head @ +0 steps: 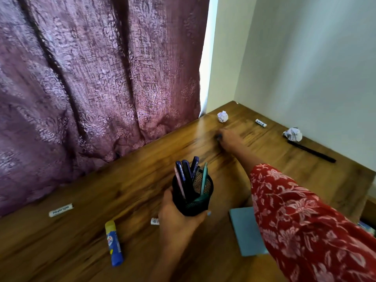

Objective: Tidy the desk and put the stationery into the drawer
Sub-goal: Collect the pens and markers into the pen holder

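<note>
My left hand [179, 218] grips a black mesh pen holder [193, 194] above the wooden desk [122, 190]; several pens stand in it. My right hand [228, 140], in a red floral sleeve, reaches far across the desk with fingers curled on a small dark object that I cannot make out. A blue and yellow glue stick [114, 243] lies near the front left. A white eraser [61, 210] lies left of it, and a small white item [155, 221] peeks out beside my left hand. A black pen [311, 152] and a small white tube [261, 123] lie by the wall.
Two crumpled paper balls [222, 116] [293, 134] sit at the far corner. A blue notepad [247, 231] lies under my right forearm. A purple curtain [91, 78] hangs along the desk's back edge, a white wall [315, 68] on the right.
</note>
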